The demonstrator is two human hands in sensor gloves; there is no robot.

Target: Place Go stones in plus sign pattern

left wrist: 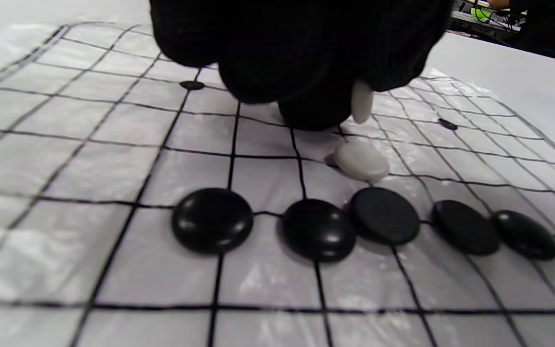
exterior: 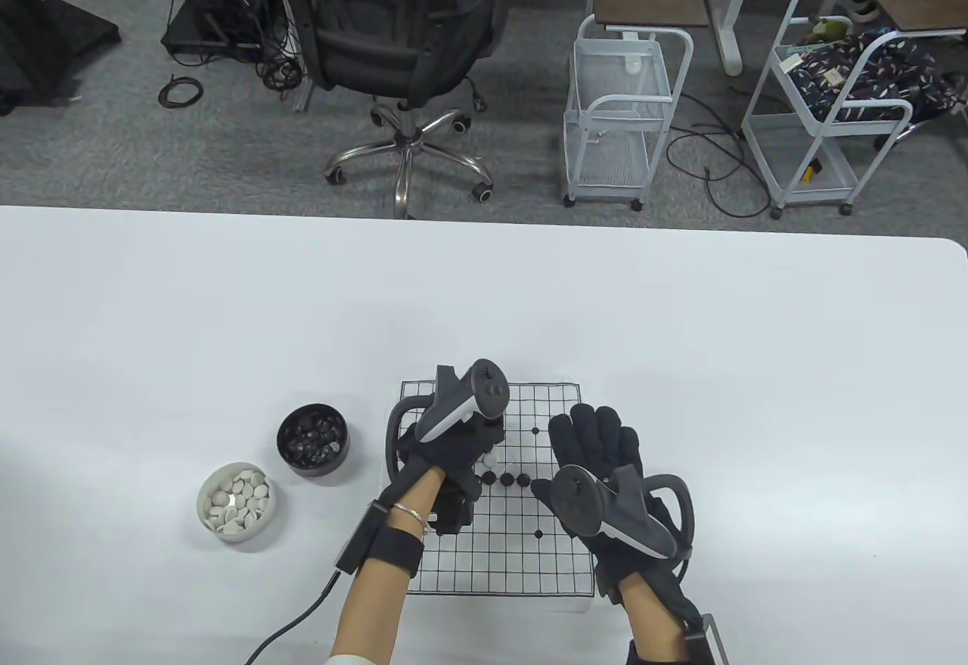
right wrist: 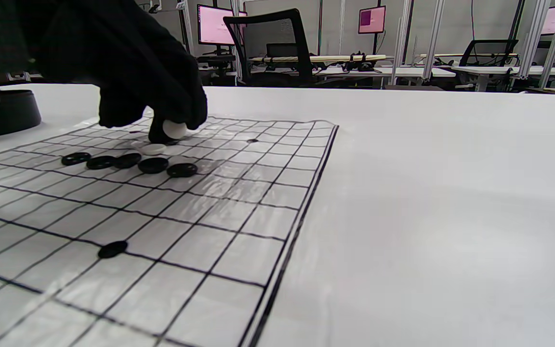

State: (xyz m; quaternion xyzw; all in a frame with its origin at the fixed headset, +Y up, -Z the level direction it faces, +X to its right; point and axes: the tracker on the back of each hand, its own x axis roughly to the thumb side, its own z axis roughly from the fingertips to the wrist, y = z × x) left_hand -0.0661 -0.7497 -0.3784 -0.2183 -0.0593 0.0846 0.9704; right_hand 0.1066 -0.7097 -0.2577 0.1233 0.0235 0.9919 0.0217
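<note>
In the table view, at lower left, we see a white bowl (exterior: 237, 501) holding white stones. Just right of it and slightly higher sits a black bowl (exterior: 313, 440) of black stones.

Lower centre: the board (exterior: 529, 544), a thin sheet with a black grid, lies flat on the table (exterior: 681, 317). The left hand (exterior: 446, 461) reaches over the board's left part, fingers curled down.

In the left wrist view, five black stones (left wrist: 212, 219) lie in a row across the middle of the frame, on or close to one grid line. A white stone (left wrist: 362, 160) lies flat on the board just above the row, near the third black one. A second white stone (left wrist: 362, 101) is pinched on edge in the left fingertips (left wrist: 306, 106), above and apart from the lying one. We note the same pinch in the right wrist view at upper left.

Right of centre in the table view, the right hand (exterior: 597, 461) lies over the board's right part, fingers straight and together, holding nothing. Whether the palm touches the sheet we cannot tell.
</note>
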